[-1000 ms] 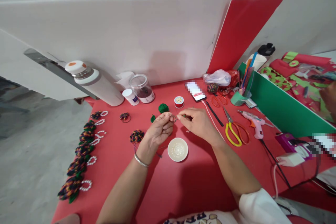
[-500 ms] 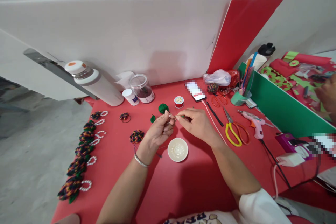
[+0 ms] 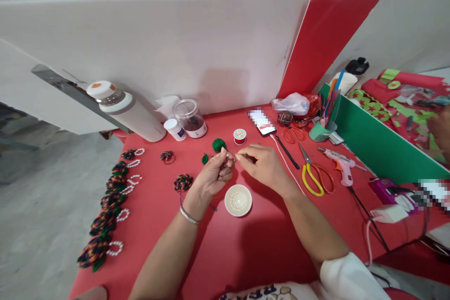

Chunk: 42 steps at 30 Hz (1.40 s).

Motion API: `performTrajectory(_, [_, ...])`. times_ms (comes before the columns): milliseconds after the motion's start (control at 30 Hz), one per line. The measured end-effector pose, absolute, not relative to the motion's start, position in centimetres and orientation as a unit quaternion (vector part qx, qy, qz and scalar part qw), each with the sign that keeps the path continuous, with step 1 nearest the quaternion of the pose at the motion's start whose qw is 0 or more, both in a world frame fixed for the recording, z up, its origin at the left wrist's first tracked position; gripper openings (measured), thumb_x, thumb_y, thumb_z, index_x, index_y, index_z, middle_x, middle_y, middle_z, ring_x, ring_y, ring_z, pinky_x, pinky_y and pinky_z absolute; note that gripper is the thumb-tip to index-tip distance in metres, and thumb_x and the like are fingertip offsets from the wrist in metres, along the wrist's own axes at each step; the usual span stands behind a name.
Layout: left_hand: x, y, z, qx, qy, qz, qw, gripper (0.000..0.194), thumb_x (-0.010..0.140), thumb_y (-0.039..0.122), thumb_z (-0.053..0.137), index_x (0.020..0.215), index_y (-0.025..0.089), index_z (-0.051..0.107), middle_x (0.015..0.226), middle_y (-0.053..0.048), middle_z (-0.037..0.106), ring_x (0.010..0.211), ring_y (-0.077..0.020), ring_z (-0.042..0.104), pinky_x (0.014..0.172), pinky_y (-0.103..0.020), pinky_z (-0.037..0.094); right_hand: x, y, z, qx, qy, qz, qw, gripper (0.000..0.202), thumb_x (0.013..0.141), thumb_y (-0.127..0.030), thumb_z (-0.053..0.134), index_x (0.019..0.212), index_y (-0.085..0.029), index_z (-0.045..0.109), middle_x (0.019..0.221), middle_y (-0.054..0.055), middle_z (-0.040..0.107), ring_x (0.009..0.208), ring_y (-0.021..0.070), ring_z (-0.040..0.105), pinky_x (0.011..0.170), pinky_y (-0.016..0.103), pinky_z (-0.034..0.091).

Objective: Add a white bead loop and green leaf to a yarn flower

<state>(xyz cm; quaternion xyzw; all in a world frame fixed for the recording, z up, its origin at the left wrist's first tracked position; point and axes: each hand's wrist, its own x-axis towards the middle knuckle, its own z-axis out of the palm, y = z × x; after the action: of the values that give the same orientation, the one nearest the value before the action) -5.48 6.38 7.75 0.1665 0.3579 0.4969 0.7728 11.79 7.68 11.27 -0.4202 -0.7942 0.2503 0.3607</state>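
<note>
My left hand (image 3: 215, 171), with a silver bangle at its wrist, is closed in a pinch on a thin thread with small pale beads (image 3: 229, 155). Facing it, my right hand (image 3: 262, 161) pinches the end of this thread; the fingers hide most of it. Just below both hands sits a cream bowl (image 3: 227, 208) of small white beads. Beyond the fingertips are a spool of red thread (image 3: 239, 137) and a ball of green yarn (image 3: 218, 145). A multicoloured yarn piece (image 3: 183, 182) lies beside my left wrist.
Yarn pieces with bead loops (image 3: 108, 202) line the left edge. A tall bottle (image 3: 140, 117) and a jar (image 3: 190, 119) stand behind. To the right lie scissors (image 3: 309, 178), a glue gun (image 3: 342, 164) and a phone (image 3: 263, 123). Past a green divider (image 3: 379, 140), another person's hand is visible.
My hands and the things on the table look unmoved. The other person's hand at the right edge has shifted slightly.
</note>
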Motion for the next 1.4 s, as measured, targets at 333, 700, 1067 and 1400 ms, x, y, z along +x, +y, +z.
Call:
performTrajectory(333, [-5.63,6.21,7.24,0.184,0.323,0.515,0.772,0.035,0.076,0.037,0.083,0.070,0.013,0.058,0.061,0.004,0.051,0.042,-0.0005,0.028,0.037,-0.011,0.023,11.73,7.61,11.30,-0.416,-0.794,0.254,0.364,0.019,0.095,-0.025,0.059,0.081,-0.022,0.072,0.071,0.000,0.063,0.063,0.0120,0.052,0.065,0.025,0.040])
performTrajectory(700, [-5.92,6.17,7.12,0.187,0.310,0.523,0.772,0.033,0.069,0.029,0.088,0.073,0.014,0.059,0.067,0.003,0.054,0.043,0.0004,0.028,0.037,-0.011,0.022,11.74,7.48,11.49,-0.402,-0.795,0.250,0.378,0.018,0.094,-0.023,0.059,0.081,-0.021,0.072,0.071,-0.001,0.063,0.063,0.0113,0.052,0.066,0.024,0.039])
performTrajectory(1067, [-6.07,6.39,7.03,0.192,0.291,0.518,0.781,0.027,0.069,0.020,0.088,0.082,0.012,0.066,0.072,0.002,0.062,0.042,0.0015,0.030,0.037,-0.010,0.022,11.81,7.62,11.15,-0.405,-0.793,0.234,0.389,0.019,0.094,-0.026,0.061,0.081,-0.021,0.072,0.068,-0.001,0.061,0.061,0.0111,0.050,0.062,0.024,0.038])
performTrajectory(1400, [-6.11,6.36,6.80,0.198,0.294,0.526,0.773,0.029,0.067,0.025,0.089,0.076,0.012,0.065,0.070,0.002,0.063,0.042,0.0015,0.029,0.037,-0.010,0.022,11.78,7.49,11.36,-0.394,-0.793,0.242,0.397,0.016,0.093,-0.021,0.062,0.080,-0.020,0.072,0.071,-0.001,0.063,0.061,0.0098,0.052,0.063,0.023,0.039])
